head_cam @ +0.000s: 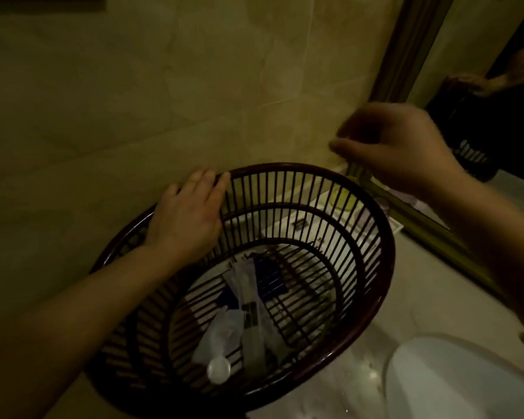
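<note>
A dark red slatted plastic basket [372,225] stands on a pale counter beside a tiled wall. My left hand [188,216] rests on its far left rim with the fingers laid straight over the edge. My right hand [397,146] hovers above the basket's far right side, blurred, with fingers loosely curled and nothing visible in them. Inside the basket lie clear plastic sachets [248,300], a dark blue packet [270,276] and a small white round cap [219,370].
A white sink basin [454,382] sits at the lower right. A gold-framed mirror [412,62] runs along the right, reflecting the basket and hand. A small tray with a yellowish item [339,198] shows behind the basket slats. The tiled wall [133,101] rises behind.
</note>
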Action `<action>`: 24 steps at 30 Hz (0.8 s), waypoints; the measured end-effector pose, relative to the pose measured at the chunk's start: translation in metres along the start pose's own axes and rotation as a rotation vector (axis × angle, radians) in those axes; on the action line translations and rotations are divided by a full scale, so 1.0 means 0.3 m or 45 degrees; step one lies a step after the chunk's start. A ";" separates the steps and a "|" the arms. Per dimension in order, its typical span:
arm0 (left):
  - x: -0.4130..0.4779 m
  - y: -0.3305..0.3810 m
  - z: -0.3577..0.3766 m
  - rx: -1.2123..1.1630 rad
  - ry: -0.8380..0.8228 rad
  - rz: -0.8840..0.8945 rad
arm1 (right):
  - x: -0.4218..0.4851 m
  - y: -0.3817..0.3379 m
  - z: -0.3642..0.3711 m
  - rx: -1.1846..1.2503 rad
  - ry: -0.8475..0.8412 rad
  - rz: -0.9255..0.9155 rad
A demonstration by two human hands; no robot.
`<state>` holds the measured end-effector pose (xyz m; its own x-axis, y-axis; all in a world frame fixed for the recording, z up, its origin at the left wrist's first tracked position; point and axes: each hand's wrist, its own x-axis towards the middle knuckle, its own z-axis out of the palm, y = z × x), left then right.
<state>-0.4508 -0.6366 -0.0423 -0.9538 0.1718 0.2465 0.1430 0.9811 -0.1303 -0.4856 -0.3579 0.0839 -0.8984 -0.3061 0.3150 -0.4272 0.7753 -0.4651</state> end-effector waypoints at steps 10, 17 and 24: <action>-0.002 0.002 -0.015 -0.047 -0.009 -0.007 | 0.003 -0.123 0.689 -0.647 -1.492 0.110; -0.003 -0.010 -0.017 -0.107 0.008 -0.010 | 0.020 -0.024 0.877 -0.742 -1.293 0.106; 0.004 0.001 -0.019 -0.077 -0.008 0.006 | 0.017 -0.011 0.865 -0.577 -1.140 0.254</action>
<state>-0.4504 -0.6356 -0.0365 -0.9548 0.1761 0.2397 0.1630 0.9839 -0.0734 -0.5151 -0.5055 -0.1276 -0.7749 -0.3047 -0.5538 -0.3496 0.9365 -0.0261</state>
